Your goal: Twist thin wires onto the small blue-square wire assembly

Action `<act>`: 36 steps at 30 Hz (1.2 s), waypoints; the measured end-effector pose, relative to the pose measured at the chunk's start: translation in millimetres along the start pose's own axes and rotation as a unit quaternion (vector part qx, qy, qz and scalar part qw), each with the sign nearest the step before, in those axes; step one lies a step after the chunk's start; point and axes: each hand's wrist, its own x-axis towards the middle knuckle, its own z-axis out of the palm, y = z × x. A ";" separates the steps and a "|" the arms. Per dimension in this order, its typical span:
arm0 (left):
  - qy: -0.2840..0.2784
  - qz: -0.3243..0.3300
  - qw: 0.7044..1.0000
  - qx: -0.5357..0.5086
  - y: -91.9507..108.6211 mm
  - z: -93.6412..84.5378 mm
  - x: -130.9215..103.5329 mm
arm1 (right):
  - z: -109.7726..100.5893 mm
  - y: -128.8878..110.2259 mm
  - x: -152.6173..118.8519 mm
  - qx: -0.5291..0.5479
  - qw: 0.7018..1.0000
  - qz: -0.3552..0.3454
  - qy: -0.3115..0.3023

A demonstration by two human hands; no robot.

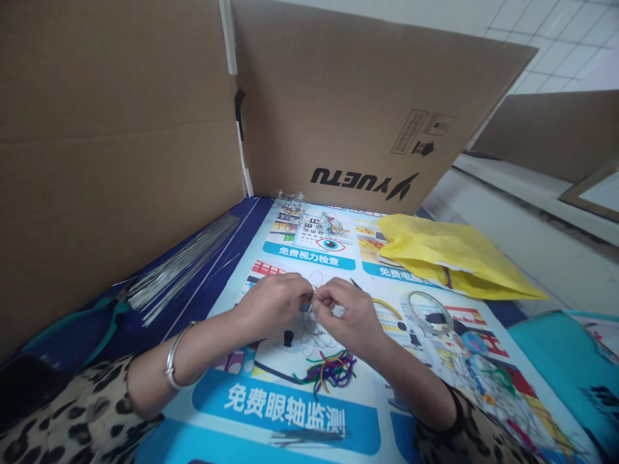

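Observation:
My left hand (283,301) and my right hand (348,314) meet over the printed sheet, fingertips pinched close together. Between them is a thin wire (316,278), whose fine loops stick out above the fingers. The exact spot where the fingertips grip it is hidden. More fine wire loops (309,338) show just below the hands. Closer to me lies a small heap of short multicoloured yarn pieces (333,372). A few short dark strands (307,437) rest near the sheet's front edge.
Cardboard panels (338,96) wall off the back and left. Left lies a bundle of straight silvery wires (186,264). To the right are a yellow bag (445,251), a roll of clear tape (429,314), tangled wire with coloured bits (488,380) and a teal pouch (556,361).

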 end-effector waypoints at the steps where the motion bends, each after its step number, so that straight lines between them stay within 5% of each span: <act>1: 0.000 -0.001 1.000 -0.017 -1.0 -1.1 1.1 | -1.0 1.0 0.9 0.008 1.000 0.010 0.011; 5: -0.003 -0.021 0.998 -0.063 -2.0 -5.4 4.8 | -1.8 6.9 2.9 -0.005 0.999 0.015 0.044; 16: -0.001 -0.007 0.995 -0.095 -2.7 -3.5 4.7 | 5.3 13.4 -1.7 -0.054 0.998 -0.033 -0.005; 23: -0.032 -0.091 0.982 -0.160 -0.3 -6.3 6.0 | 0.3 9.5 0.5 -0.041 0.999 0.001 -0.006; 36: -0.059 -0.109 0.978 -0.170 -0.6 -6.2 5.0 | 1.8 10.5 1.8 -0.042 0.999 -0.021 -0.001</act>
